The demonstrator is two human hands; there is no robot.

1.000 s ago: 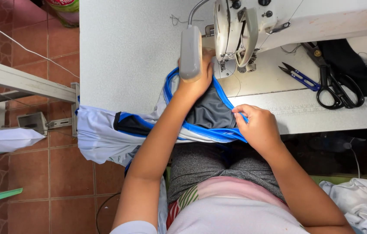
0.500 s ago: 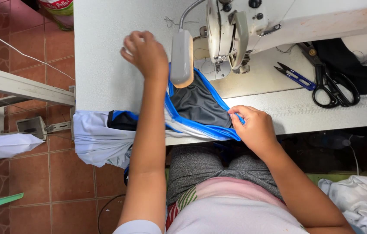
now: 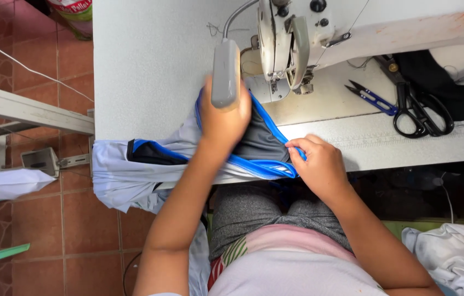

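Head view: left hand (image 3: 223, 123) lay flat on grey-and-blue garment (image 3: 262, 143) at centre worktop (image 3: 149, 66); right hand (image 3: 319, 164) pinched its blue hem; aligning step, steady feed toward sewing machine (image 3: 284, 38) judged next

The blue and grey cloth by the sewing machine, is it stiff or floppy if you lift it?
Probably floppy: the blue and grey cloth bunches in folds under the left hand and its pale end droops over the table edge. It likely feels light. The right hand pinches its blue trim, which might be slippery.

Left hand (image 3: 223, 118) flat, right hand (image 3: 317, 161) pinching.
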